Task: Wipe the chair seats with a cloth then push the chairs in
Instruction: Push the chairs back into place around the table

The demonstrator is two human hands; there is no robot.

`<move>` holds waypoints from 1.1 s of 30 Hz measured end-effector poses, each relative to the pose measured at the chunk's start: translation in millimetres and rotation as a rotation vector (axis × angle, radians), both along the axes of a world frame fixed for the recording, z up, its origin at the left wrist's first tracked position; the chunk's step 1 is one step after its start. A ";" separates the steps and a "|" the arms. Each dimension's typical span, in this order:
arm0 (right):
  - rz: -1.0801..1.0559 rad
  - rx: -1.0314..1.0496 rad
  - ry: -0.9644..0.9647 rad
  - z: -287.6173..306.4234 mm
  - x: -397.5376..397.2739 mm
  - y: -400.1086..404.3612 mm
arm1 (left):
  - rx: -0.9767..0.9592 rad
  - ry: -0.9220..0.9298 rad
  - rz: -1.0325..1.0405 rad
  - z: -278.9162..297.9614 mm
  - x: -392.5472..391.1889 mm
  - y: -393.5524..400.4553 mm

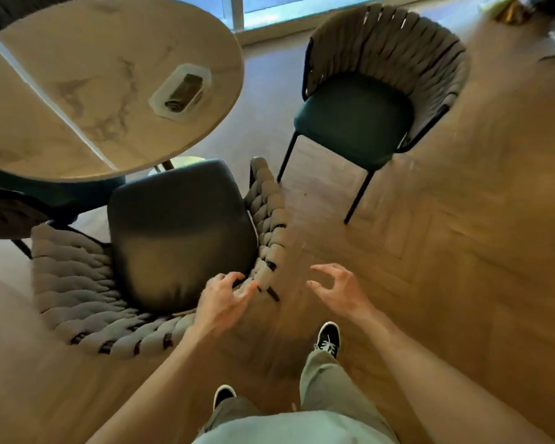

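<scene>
near chair at table, far chair apart

The near chair stood at twelve o'clock from the person, its front edge just under the rim of the round table at eleven o'clock. A tray lay on the table. A second chair stood at one o'clock, well apart from the table, on the floor.

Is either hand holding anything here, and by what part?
Left hand has its fingers at the near chair's woven backrest; grip unclear. Right hand holds nothing.
</scene>
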State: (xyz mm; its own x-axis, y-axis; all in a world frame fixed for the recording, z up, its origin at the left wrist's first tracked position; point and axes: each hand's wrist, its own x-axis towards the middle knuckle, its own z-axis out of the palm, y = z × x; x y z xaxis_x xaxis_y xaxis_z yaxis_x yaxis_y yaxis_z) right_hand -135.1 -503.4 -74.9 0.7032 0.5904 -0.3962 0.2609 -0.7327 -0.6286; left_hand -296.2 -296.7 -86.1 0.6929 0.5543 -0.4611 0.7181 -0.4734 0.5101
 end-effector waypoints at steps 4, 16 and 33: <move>-0.092 -0.043 0.015 8.1 69.0 -63.6 | -0.013 -0.061 -0.076 11.8 76.3 -47.4; -0.319 -0.091 0.039 8.2 226.0 -189.7 | -0.115 -0.062 -0.315 15.9 266.0 -144.2; -0.392 -0.173 0.041 0.4 506.8 -175.3 | -0.238 -0.061 -0.437 -4.1 584.5 -136.4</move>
